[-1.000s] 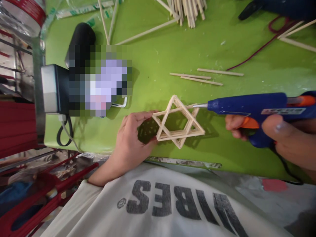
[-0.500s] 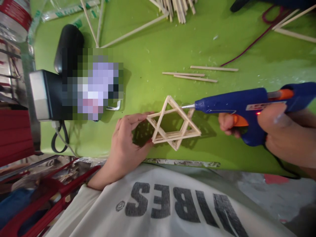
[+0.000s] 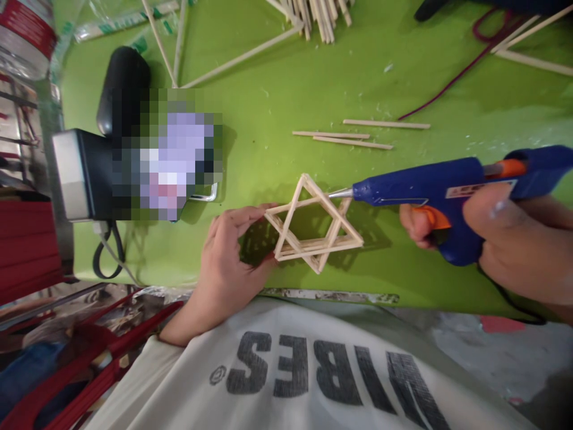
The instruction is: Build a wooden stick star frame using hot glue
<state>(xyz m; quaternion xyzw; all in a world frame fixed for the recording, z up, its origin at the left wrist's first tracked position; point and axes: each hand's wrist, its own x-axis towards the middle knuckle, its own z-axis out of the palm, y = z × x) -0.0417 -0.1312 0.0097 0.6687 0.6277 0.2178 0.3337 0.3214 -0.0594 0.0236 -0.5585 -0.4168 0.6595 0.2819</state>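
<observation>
Green tabletop (image 3: 259,101) spans my remote feed. Just right of the left hand (image 3: 228,248) is the stick star (image 3: 319,248), two of its corners pinched by that hand. My right hand (image 3: 514,239) is curled round the glue gun (image 3: 416,182), whose nozzle (image 3: 341,193) is at the star's upper side; I can't tell if they touch. Ahead of the hands lie loose sticks (image 3: 353,143) and, farther, a stick bundle (image 3: 324,21).

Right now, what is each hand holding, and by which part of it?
Left hand: the stick star, by its two left corners. Right hand: the glue gun, by its handle.
</observation>
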